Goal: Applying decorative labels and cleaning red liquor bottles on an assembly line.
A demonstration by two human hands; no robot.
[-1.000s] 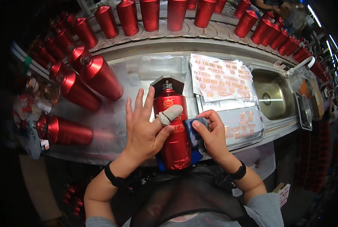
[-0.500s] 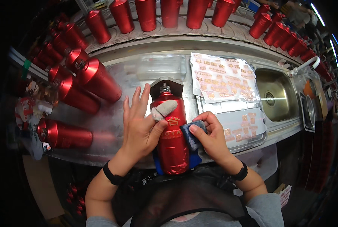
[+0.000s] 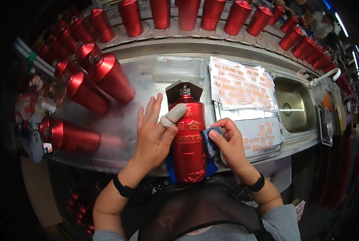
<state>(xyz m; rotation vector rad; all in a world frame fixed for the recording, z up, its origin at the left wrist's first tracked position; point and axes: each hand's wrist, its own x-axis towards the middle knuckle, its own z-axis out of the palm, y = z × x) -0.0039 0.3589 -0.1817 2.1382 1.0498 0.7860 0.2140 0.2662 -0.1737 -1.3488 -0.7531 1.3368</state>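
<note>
A shiny red bottle [image 3: 187, 160] with gold lettering lies on its back in front of me, its clear neck pointing away. Its shoulder end rests in a dark angular holder [image 3: 173, 91], and blue cloth [image 3: 211, 167] shows under its lower end. My left hand [image 3: 152, 140] has its fingers spread; the index finger, wrapped in a greyish-white cover [image 3: 174, 114], touches the bottle's upper front, and the thumb is near the lettering. Between the thumb and fingers of my right hand [image 3: 231, 140] is a small dark blue pad [image 3: 210, 141], held against the bottle's right side.
Several red bottles [image 3: 113, 80] stand or lie at left on the metal table [image 3: 119, 152]. Beyond it, a curved conveyor [image 3: 147, 39] carries more. Right of me are printed sticker sheets [image 3: 240, 86] on a metal tray [image 3: 242, 117], then a sink [image 3: 294, 106]. A clear block [image 3: 178, 70] lies behind the holder.
The whole view has shifted a little, so the bottle and both hands sit farther right. More of the gold lettering shows beside the pad. Both hands keep nearly the same pose.
</note>
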